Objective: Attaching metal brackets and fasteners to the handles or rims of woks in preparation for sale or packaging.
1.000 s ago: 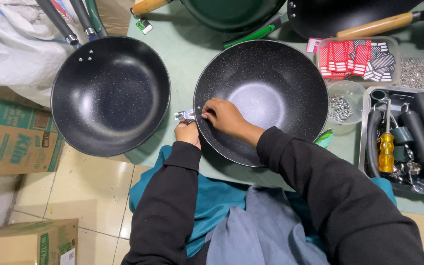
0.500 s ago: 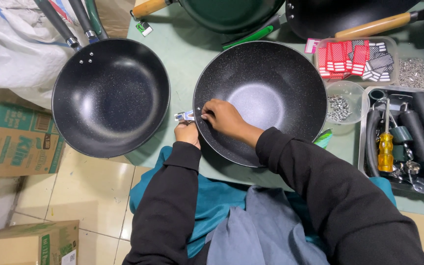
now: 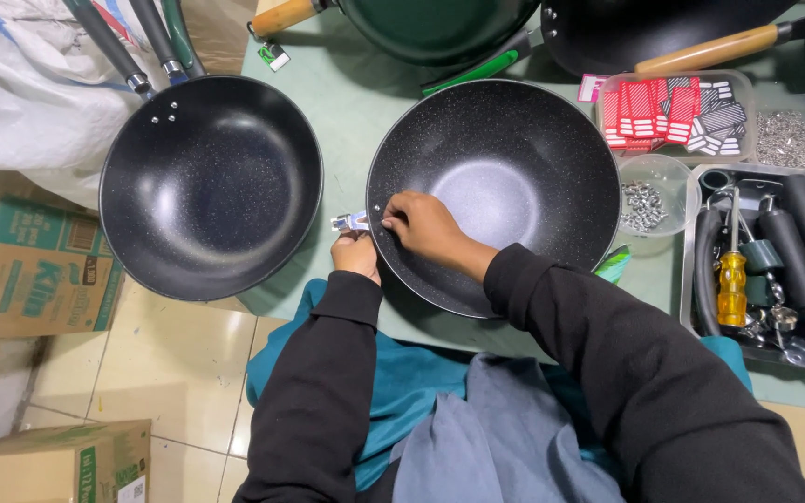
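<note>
Pale green table top (image 3: 347, 112) fills the upper part of the view, with cream floor tiles (image 3: 179, 363) below its near edge. Off the table's left edge, cardboard boxes (image 3: 30, 261) sit on the floor beneath a white sack (image 3: 30, 93). One speckled black wok (image 3: 211, 186) overhangs the table's near left corner. Just right of it, the left hand (image 3: 356, 253) is closed around a small metal bracket (image 3: 348, 222) held against the outer rim of a second speckled wok (image 3: 494, 191), which rests at the middle of the near edge. The right hand (image 3: 426, 226) lies inside that wok at its left wall, fingers curled and pressed to the spot opposite the bracket; what they pinch cannot be told. Along the far edge lie more pans with wooden handles (image 3: 710, 51). Toward the right edge stand a clear tub of red and grey tags (image 3: 673, 112), a small bowl of screws (image 3: 647, 200), and a metal tray (image 3: 691, 279) holding black handles and a yellow screwdriver (image 3: 730, 284).
</note>
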